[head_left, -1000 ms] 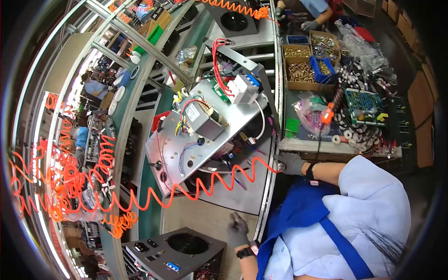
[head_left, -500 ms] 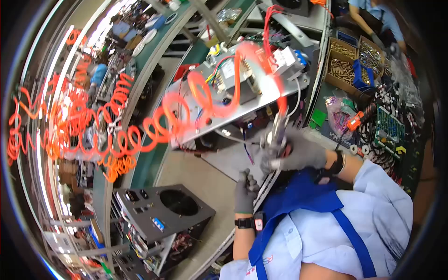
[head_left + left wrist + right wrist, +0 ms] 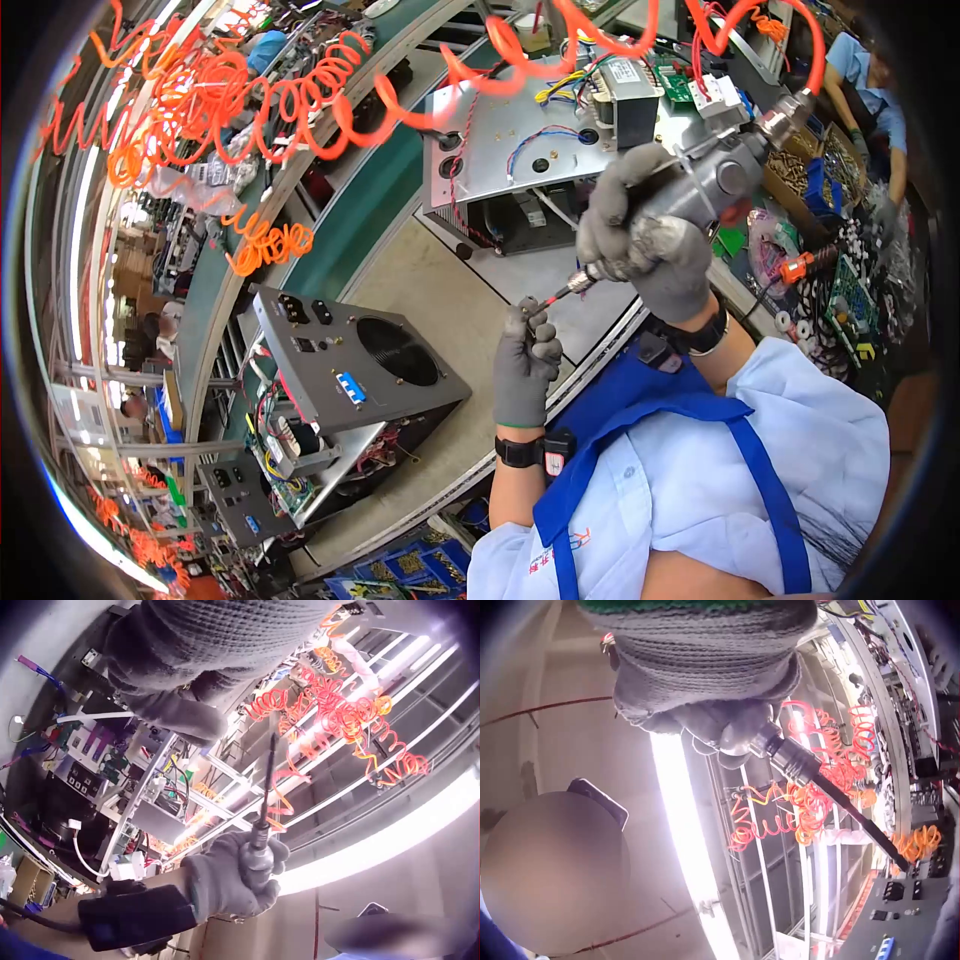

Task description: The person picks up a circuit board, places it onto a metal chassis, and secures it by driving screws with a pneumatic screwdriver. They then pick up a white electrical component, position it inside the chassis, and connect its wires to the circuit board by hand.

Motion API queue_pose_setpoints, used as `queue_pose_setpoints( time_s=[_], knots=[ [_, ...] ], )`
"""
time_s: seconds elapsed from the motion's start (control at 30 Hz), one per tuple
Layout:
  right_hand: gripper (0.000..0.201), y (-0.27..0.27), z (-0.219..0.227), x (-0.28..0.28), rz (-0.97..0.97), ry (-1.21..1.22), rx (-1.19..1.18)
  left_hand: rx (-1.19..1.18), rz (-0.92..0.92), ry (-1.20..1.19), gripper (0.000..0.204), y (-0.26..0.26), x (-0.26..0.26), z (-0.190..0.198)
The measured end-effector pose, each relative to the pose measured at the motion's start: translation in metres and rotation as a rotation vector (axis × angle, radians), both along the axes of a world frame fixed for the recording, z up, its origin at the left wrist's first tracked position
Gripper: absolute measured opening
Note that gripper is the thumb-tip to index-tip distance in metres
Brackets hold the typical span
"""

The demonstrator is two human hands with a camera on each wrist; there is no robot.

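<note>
- Two gloved hands meet just above the near edge of the counter, in front of the person's blue apron.
- Curled tight around the grey body of a pneumatic screwdriver, the right hand holds the tool tilted, bit end down and to the left, air end up toward the far right.
- An orange coiled air hose runs from the tool's upper end and loops across the top of the head view, over the assembly line.
- The left hand is raised with its fingers bunched at the tip of the screwdriver bit; it seems to pinch something small there, but the glove hides it and I cannot tell what.
- From the left wrist view the bit shows as a thin dark rod rising out of the right hand's fist.
- An open metal chassis with a transformer and coloured wiring stands tipped up beyond the hands, well apart from the bit tip; bare counter lies between them.
- A closed grey unit with a round fan grille sits to the left of the left hand, near but not touching.
- Parts bins and a circuit board crowd the right-hand side, past the counter's metal rail, close under the right forearm.
</note>
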State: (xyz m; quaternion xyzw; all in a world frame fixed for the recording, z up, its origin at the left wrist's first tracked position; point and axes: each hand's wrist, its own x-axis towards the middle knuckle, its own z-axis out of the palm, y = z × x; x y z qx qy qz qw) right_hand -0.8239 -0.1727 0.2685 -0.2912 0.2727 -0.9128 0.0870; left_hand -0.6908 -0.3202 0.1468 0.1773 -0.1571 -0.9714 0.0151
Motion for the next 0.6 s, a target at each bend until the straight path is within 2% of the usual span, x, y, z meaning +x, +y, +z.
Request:
queue_pose_setpoints(
  time_s=[0.07,0.13,0.27,0.4,0.47,0.53,0.6],
  knots=[
    [0.035,0.005,-0.005,0.006,-0.072,0.007,0.021,-0.096,-0.032,0.056,0.03,0.003,-0.006,0.022],
    [0.038,0.014,-0.006,0.011,-0.134,0.009,0.055,-0.084,-0.074,0.027,0.029,0.006,-0.015,0.034],
    [0.041,0.036,-0.007,0.004,-0.247,0.143,-0.033,-0.003,-0.132,-0.038,0.027,0.017,-0.033,0.038],
    [0.046,0.062,0.006,0.001,-0.44,0.125,0.056,-0.015,-0.228,-0.003,0.023,0.042,-0.056,0.044],
    [0.046,0.082,0.003,-0.013,-0.442,0.168,-0.016,-0.07,-0.264,0.003,0.024,0.061,-0.07,0.053],
    [0.049,0.113,0.0,-0.025,-0.329,0.305,-0.093,-0.134,-0.311,-0.001,0.024,0.08,-0.083,0.064],
    [0.049,0.136,0.003,-0.029,-0.422,0.26,-0.124,-0.23,-0.375,0.015,0.025,0.103,-0.099,0.075]
  ],
)
